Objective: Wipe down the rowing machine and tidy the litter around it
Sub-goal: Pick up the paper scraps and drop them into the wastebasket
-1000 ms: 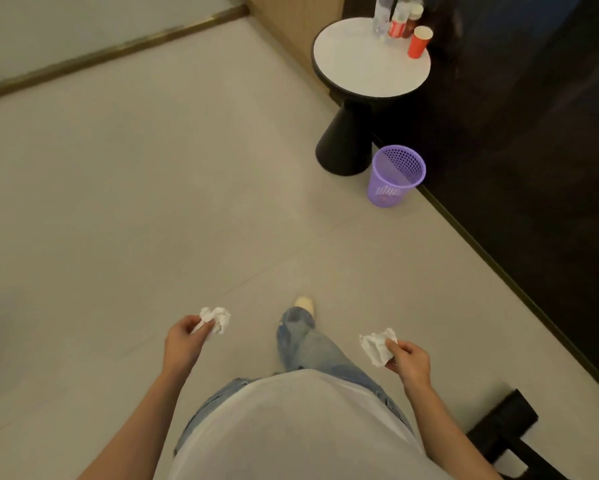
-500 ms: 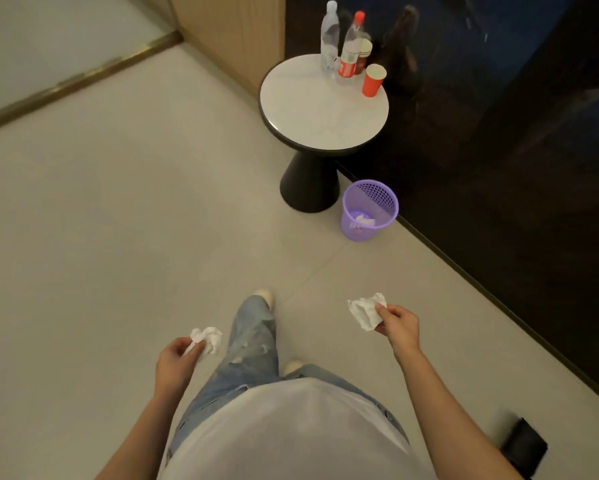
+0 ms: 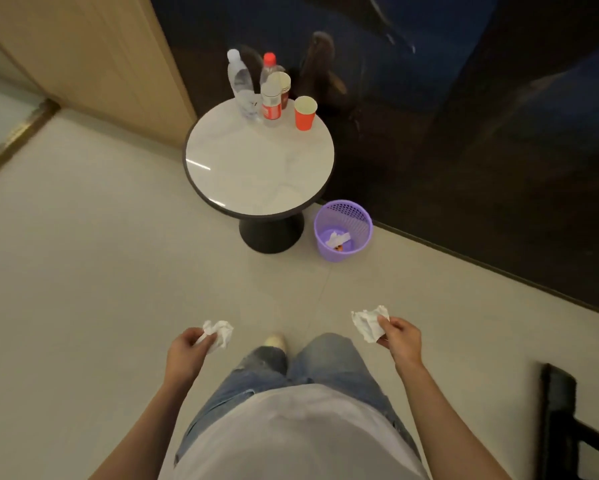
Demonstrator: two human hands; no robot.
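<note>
Wearer seen from above: plain white shirt (image 3: 291, 438); faded blue jeans (image 3: 329, 362), worn pale at one knee; cream shoe toe (image 3: 274, 341). Bare: forearms (image 3: 168, 407), left hand (image 3: 187, 351), right hand (image 3: 400, 341).

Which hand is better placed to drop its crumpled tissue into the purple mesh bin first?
Right, probably. The right hand, pinching a crumpled white tissue, is on the same side as the purple mesh wastebasket beside the round white table. The left hand would have to cross the body.
</note>
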